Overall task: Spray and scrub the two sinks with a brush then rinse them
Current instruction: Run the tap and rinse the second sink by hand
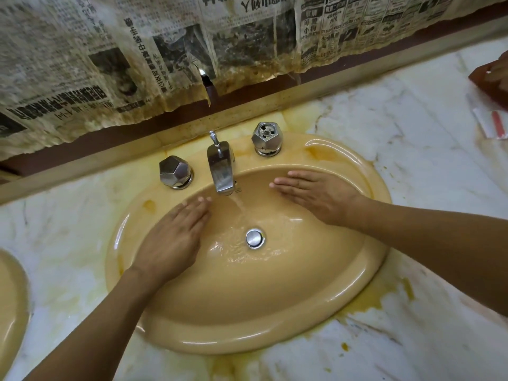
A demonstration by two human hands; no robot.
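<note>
Outward of the left hand (pixel 176 237), only the rim of the second sink (pixel 11 298) shows, so its condition cannot be judged. The left hand lies flat, fingers straight, palm on the wet wall of the near sink (pixel 247 334). The right hand (pixel 316 198) lies likewise on the opposite wall. Neither holds anything. Between them, water (pixel 239 207) runs from the faucet (pixel 221 171) and ripples around the drain stopper (pixel 254 237). No brush or spray bottle is in view. Probable stage: rinsing by hand.

Risks: the palms may skid on the glossy wet glaze. A sweep through the stream could throw water over the rim. If the stopper is seated, which cannot be told, the bowl would fill.

Ahead of the fingertips, the left knob (pixel 175 171) and right knob (pixel 266 138) flank the spout.

Surface and room: stained newspaper (pixel 82 64) hangs along the wall beyond the fingertips, low enough to catch splashes. A white veined marble counter (pixel 412 149), yellow-stained around the basin, extends past the right hand. On it, a red object (pixel 489 78) and a small white-and-red packet (pixel 492 125) lie well apart from that hand.
</note>
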